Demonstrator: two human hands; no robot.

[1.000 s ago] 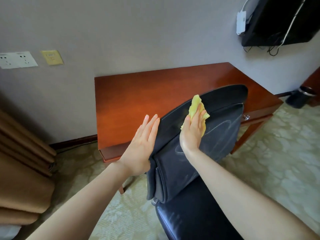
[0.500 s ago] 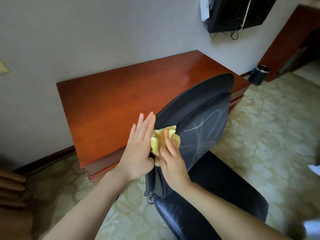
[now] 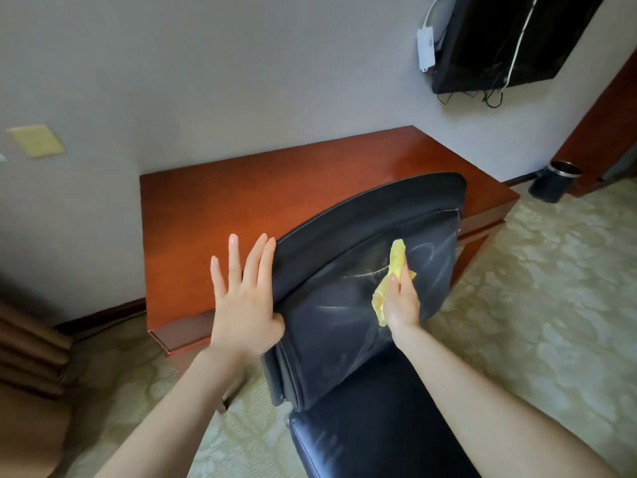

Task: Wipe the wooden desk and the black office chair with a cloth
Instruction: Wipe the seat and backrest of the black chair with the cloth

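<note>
The black office chair [image 3: 348,326] stands in front of the wooden desk [image 3: 220,215], its backrest facing me with wet streaks on it. My right hand [image 3: 401,301] presses a crumpled yellow cloth [image 3: 393,270] against the middle of the backrest; the cloth sticks out above and below the hand. My left hand [image 3: 246,288] lies flat with straight fingers against the backrest's left edge, its thumb on the front of the backrest. The glossy black seat [image 3: 372,429] shows below, between my forearms.
A dark waste bin [image 3: 553,181] stands on the patterned carpet right of the desk, beside a wooden cabinet [image 3: 599,139]. A black screen [image 3: 510,39] with cables hangs on the wall. Brown curtain folds [image 3: 24,350] are at the left.
My right hand has slid the cloth from the backrest's left edge, beside my left hand, rightward and up to its middle. The left hand stays on the edge. The view shifted.
</note>
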